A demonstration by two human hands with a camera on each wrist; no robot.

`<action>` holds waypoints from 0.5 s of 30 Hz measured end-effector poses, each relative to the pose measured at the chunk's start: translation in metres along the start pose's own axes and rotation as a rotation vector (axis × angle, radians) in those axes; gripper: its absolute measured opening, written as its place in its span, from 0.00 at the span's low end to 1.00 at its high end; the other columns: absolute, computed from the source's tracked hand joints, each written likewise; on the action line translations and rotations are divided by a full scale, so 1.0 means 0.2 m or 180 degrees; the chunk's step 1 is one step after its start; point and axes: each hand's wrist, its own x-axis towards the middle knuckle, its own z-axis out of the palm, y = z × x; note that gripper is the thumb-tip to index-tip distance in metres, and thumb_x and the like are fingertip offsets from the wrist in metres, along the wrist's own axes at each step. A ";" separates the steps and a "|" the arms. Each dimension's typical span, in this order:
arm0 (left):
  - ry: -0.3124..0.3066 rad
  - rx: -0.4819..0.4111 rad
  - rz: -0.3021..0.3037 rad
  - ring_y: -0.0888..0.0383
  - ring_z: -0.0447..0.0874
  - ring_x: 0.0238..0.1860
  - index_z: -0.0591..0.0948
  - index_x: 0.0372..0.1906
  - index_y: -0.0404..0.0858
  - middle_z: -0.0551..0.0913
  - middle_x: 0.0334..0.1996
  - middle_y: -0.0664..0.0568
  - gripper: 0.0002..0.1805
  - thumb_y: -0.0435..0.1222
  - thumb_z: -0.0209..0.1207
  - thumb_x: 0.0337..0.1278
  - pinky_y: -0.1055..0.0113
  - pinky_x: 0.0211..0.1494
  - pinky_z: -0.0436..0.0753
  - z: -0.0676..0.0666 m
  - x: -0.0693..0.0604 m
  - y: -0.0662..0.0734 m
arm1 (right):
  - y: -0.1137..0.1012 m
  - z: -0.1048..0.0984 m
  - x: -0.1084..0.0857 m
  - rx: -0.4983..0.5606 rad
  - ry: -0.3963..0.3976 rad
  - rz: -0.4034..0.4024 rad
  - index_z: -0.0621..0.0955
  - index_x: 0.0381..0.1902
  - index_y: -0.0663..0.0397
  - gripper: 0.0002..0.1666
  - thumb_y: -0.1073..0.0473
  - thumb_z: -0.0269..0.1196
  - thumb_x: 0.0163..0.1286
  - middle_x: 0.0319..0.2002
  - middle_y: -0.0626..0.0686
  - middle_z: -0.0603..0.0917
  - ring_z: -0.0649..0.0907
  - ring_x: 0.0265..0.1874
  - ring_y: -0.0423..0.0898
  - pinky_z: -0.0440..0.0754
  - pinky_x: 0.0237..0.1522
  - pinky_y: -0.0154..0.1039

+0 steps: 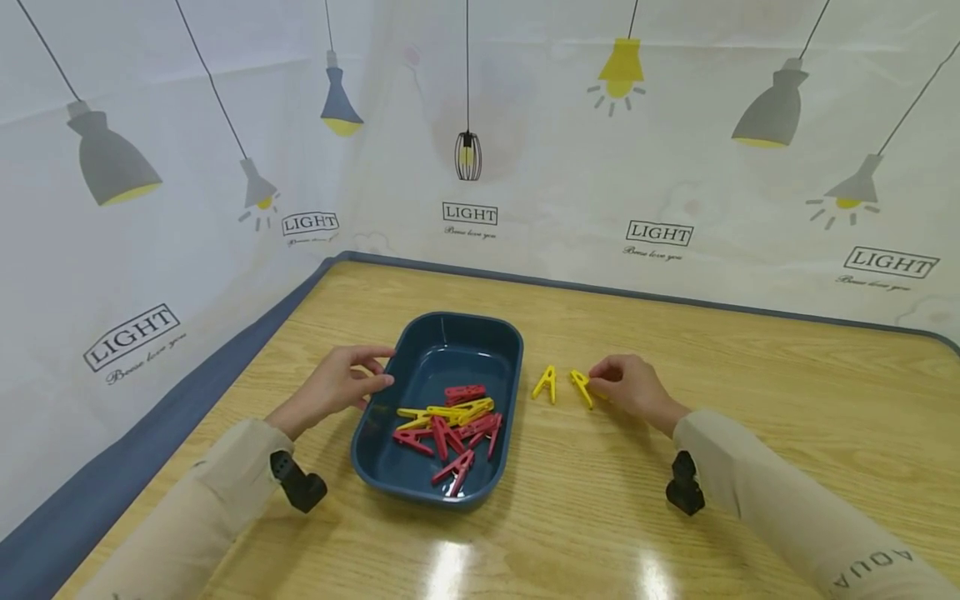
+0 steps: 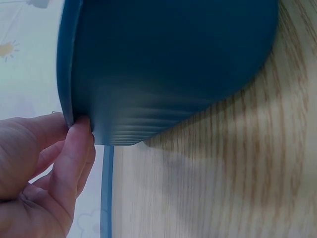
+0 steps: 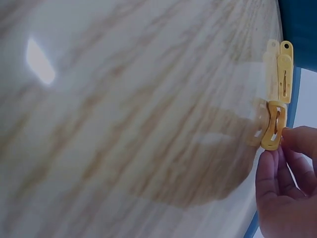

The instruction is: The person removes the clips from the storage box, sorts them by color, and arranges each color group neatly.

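Note:
A dark blue plastic basin [image 1: 450, 362] stands on the table, with several red clothespins [image 1: 465, 393] and yellow clothespins [image 1: 477, 408] lying loose in its near half. At its left side, my left hand [image 1: 333, 385] pinches the rim between thumb and fingers; the left wrist view shows this grip on the basin's edge [image 2: 69, 89]. To the right of the basin, my right hand [image 1: 636, 392] pinches one end of a yellow clothespin [image 1: 580, 386] at the tabletop. A second yellow clothespin [image 1: 551, 379] stands between that one and the basin, touched by neither hand.
The wood-grain table [image 1: 750, 367] has a dark blue edge [image 1: 600, 290] along the back. Behind it and to the left hangs a white sheet [image 1: 555, 167] printed with lamps. A small black device [image 1: 298, 483] sits on each sleeved wrist.

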 end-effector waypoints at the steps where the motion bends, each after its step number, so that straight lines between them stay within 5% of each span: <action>1: 0.0000 0.0001 -0.0002 0.52 0.80 0.31 0.69 0.59 0.34 0.74 0.34 0.45 0.25 0.34 0.57 0.54 0.62 0.27 0.80 0.00 0.00 0.00 | 0.00 0.00 0.00 -0.0005 0.0000 -0.0007 0.78 0.38 0.63 0.09 0.62 0.58 0.61 0.36 0.57 0.79 0.76 0.32 0.48 0.76 0.36 0.40; 15: 0.0021 0.0021 -0.0021 0.51 0.80 0.31 0.69 0.59 0.35 0.74 0.34 0.44 0.25 0.35 0.58 0.54 0.63 0.28 0.80 0.01 0.01 -0.01 | 0.00 0.00 0.00 0.0333 -0.0092 0.0112 0.77 0.38 0.66 0.10 0.63 0.58 0.61 0.34 0.57 0.79 0.77 0.27 0.44 0.77 0.28 0.35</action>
